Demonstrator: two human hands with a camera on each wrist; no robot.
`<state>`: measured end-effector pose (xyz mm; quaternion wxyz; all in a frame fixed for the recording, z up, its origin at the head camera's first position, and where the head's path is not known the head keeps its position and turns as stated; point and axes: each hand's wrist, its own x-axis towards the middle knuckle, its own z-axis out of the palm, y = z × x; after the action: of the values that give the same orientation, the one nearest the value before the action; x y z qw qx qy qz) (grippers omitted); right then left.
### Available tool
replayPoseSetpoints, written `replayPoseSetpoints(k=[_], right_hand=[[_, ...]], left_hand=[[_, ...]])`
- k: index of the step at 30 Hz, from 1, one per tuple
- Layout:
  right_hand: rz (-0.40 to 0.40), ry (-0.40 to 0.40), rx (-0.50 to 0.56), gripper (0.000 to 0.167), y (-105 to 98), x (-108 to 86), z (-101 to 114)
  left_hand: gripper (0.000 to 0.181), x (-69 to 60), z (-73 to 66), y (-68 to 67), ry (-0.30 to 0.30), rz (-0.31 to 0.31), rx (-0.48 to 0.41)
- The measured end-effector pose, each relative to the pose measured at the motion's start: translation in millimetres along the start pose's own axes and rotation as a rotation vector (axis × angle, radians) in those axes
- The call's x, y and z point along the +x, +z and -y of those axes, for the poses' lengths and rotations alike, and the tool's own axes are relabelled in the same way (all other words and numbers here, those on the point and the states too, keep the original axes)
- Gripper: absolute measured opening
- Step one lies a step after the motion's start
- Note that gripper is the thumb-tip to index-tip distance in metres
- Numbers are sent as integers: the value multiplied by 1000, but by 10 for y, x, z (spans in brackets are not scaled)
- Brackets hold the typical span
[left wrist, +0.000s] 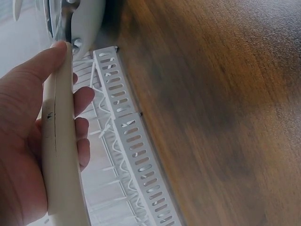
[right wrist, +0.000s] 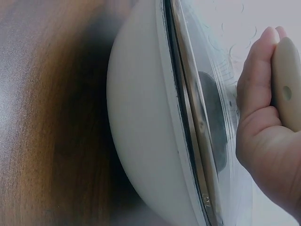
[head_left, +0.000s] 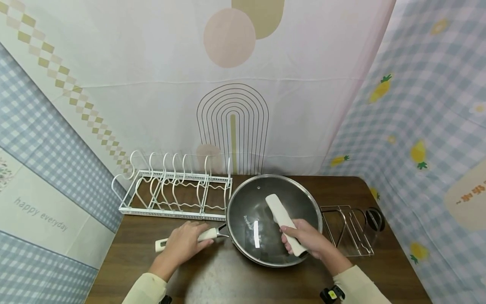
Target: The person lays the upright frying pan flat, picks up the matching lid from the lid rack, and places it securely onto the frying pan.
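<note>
A wok (right wrist: 141, 113) with a pale outer wall and a glass lid (head_left: 243, 202) on it is at the middle of the table in the head view. My left hand (head_left: 183, 242) grips its cream handle (left wrist: 61, 141), thumb along the top and fingers curled beneath in the left wrist view. On the lid, a long cream handle (head_left: 279, 211) slants from upper left to lower right. Its lower half is held by my right hand (head_left: 303, 236), thumb across the top. The right wrist view has the lid's metal rim (right wrist: 190, 108) lying along the wok's edge; whether they touch all round, I cannot tell.
A white metal rack (head_left: 174, 215) with several upright loops stands left of the wok, close to its rim. To the right is a small metal wire rack (head_left: 358, 254) with a black oval piece (head_left: 375, 219). Patterned cloths (head_left: 163, 105) hang behind the brown table (head_left: 216, 278).
</note>
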<state>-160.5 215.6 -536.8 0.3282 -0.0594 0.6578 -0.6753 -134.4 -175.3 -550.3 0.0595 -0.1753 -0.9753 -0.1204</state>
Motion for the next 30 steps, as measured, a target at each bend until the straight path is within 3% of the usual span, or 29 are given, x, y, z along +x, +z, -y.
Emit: replayPoseSetpoints(k=[22,30], right_hand=[[-24,10,14,28,24,20,-37],[-85,17,20,26,117,-6,-57]], left_hand=[[44,30,-19,-16,-8,12,5],[43,46,-16,-8,-15,30,16]])
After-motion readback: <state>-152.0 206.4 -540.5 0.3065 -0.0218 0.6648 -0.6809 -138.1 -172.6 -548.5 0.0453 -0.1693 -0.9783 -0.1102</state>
